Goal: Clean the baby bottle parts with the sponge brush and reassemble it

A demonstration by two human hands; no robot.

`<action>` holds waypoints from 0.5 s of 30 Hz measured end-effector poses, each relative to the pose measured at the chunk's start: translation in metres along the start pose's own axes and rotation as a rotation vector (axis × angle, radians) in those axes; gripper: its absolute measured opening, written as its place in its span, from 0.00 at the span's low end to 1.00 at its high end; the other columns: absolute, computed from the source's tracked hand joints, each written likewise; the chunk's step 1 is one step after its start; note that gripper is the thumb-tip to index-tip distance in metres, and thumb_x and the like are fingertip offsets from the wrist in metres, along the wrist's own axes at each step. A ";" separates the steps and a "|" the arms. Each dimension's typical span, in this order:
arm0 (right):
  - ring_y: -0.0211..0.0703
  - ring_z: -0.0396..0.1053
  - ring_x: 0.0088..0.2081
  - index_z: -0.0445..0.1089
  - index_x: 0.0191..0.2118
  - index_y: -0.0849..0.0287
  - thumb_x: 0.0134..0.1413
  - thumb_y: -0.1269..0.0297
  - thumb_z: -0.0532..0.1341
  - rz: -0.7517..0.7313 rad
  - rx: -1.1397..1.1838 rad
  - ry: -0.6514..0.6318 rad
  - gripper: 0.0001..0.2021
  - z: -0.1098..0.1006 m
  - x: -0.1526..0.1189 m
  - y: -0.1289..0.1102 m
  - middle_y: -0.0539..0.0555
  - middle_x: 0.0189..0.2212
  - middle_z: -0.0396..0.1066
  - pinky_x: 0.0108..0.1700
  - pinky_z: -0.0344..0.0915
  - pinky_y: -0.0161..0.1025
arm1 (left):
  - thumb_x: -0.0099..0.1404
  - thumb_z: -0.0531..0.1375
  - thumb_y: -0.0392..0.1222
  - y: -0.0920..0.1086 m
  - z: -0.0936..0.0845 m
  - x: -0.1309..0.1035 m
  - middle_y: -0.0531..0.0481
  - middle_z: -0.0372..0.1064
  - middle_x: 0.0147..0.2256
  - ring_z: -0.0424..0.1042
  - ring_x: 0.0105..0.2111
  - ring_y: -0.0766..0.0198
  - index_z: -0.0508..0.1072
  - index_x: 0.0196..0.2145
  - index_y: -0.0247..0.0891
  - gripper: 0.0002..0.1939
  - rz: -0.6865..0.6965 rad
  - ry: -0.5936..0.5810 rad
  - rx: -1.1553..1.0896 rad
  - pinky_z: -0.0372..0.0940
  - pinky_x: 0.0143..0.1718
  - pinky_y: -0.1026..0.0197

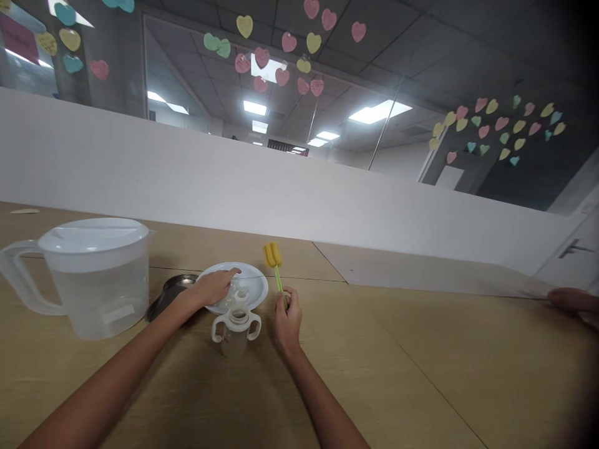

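My right hand (288,319) is closed round the thin green handle of a sponge brush (273,255), whose yellow foam head points up. My left hand (218,287) reaches over a white plate (260,284), its index finger stretched out toward the far side. Just under that hand, clear and white bottle parts (240,295) lie on the plate; whether the fingers touch them I cannot tell. Between my forearms a clear baby bottle (234,340) with two white handles stands upright, its top uncovered.
To the left stands a large lidded plastic pitcher (100,287) with liquid inside. A metal bowl (171,293) sits between pitcher and plate, partly behind my left arm. Another person's hand (573,300) shows at the right edge. A low white wall (234,181) bounds the table's back.
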State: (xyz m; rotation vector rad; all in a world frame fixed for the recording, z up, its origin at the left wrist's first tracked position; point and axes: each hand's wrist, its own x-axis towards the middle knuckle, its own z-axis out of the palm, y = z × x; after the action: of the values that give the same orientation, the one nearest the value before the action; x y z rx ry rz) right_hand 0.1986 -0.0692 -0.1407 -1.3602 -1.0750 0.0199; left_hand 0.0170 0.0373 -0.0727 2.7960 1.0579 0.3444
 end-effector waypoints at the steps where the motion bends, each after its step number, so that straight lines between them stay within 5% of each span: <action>1: 0.38 0.56 0.21 0.63 0.39 0.60 0.58 0.55 0.50 0.003 -0.001 -0.002 0.14 0.000 0.000 0.000 0.43 0.18 0.55 0.25 0.52 0.32 | 0.59 0.45 0.28 0.000 -0.001 -0.001 0.42 0.69 0.44 0.68 0.45 0.58 0.56 0.57 0.37 0.27 0.012 0.008 -0.012 0.60 0.44 0.58; 8: 0.38 0.56 0.22 0.63 0.40 0.60 0.58 0.54 0.50 0.009 0.001 -0.011 0.14 0.000 0.000 0.000 0.44 0.18 0.55 0.25 0.52 0.32 | 0.57 0.46 0.28 0.005 -0.005 -0.002 0.46 0.67 0.38 0.68 0.39 0.60 0.69 0.39 0.38 0.18 0.073 0.047 -0.026 0.60 0.40 0.60; 15: 0.38 0.56 0.22 0.63 0.40 0.60 0.58 0.54 0.50 0.009 0.011 -0.017 0.15 -0.001 0.000 -0.001 0.44 0.19 0.56 0.26 0.52 0.33 | 0.59 0.50 0.37 0.016 -0.011 -0.001 0.50 0.66 0.30 0.66 0.32 0.61 0.64 0.32 0.38 0.04 0.106 0.141 -0.036 0.57 0.33 0.61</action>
State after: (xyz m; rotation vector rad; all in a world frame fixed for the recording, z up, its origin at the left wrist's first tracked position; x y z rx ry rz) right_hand 0.1987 -0.0699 -0.1401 -1.3570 -1.0812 0.0438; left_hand 0.0236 0.0251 -0.0591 2.8372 0.9216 0.5743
